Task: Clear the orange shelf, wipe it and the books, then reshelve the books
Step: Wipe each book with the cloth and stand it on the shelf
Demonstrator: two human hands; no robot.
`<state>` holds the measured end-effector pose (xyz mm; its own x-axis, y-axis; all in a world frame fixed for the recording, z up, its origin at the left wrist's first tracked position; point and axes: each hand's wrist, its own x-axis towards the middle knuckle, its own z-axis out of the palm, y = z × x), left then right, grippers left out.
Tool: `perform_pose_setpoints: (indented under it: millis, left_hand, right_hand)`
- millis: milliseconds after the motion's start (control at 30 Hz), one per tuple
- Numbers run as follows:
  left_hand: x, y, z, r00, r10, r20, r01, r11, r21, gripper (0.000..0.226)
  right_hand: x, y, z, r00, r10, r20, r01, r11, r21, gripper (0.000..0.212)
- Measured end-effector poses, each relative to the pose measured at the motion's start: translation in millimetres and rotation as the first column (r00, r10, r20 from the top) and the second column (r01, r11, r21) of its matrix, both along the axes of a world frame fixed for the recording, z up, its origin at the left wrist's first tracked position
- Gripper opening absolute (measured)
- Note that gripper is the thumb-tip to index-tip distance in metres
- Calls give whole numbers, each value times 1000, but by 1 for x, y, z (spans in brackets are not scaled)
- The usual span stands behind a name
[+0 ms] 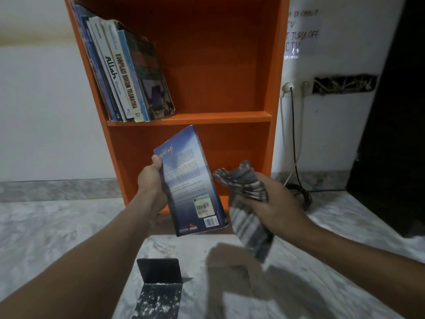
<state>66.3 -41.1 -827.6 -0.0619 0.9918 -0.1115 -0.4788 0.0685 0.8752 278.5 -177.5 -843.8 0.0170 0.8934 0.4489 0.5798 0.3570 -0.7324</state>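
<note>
The left hand [150,174] grips a blue paperback book [192,183] before the orange shelf [218,88]; the right hand [273,199] clutches a striped cloth [248,203] just beside it, while other books [124,72] lean on the upper board

L hand [150,176] round book [190,180], R hand [277,200] round cloth [243,180] (arms fwd)

Shelf [218,65]: solid orange.
Held book [190,180]: deep blue cover fading paler, white print, white barcode labels.
Shelved books [124,72]: blue and white spines, black lettering.
Cloth [246,183]: grey with pale stripes.
Floor [46,226]: grey-white marbling.
Bookend [158,270]: black, white specks on its base.
Wall [34,111]: white.
Cable [294,134]: black.
</note>
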Motion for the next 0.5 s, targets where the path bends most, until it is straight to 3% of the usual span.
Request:
perform_pose_setpoints:
  millis: [67,133,233,333,433,500]
  left_hand:
    - [16,-3,3,1000,-2,14,2,1000,-3,38]
    - [28,-8,6,1000,14,-11,-15,1000,-2,40]
    - [37,-13,9,985,12,-173,-9,1000,15,40]
    - [48,-23,22,969,-142,-202,157,986,56,53]
    - [64,-30,38,933,-306,-190,326,942,83,88]
    - [75,-30,40,917,-314,-248,333,942,39,89]
  right_hand:
    - [-22,6,-1,996,29,-89,-38,993,-109,29]
    - [-35,10,-13,997,-18,-71,6,987,-160,39]
    - [-34,14,-18,992,-124,-27,120,985,-122,33]
    - [-25,17,-16,984,-147,96,149,989,-16,37]
    - [-21,17,-17,944,-210,254,206,978,44,35]
    - [-19,15,-22,897,-247,367,226,969,100,36]
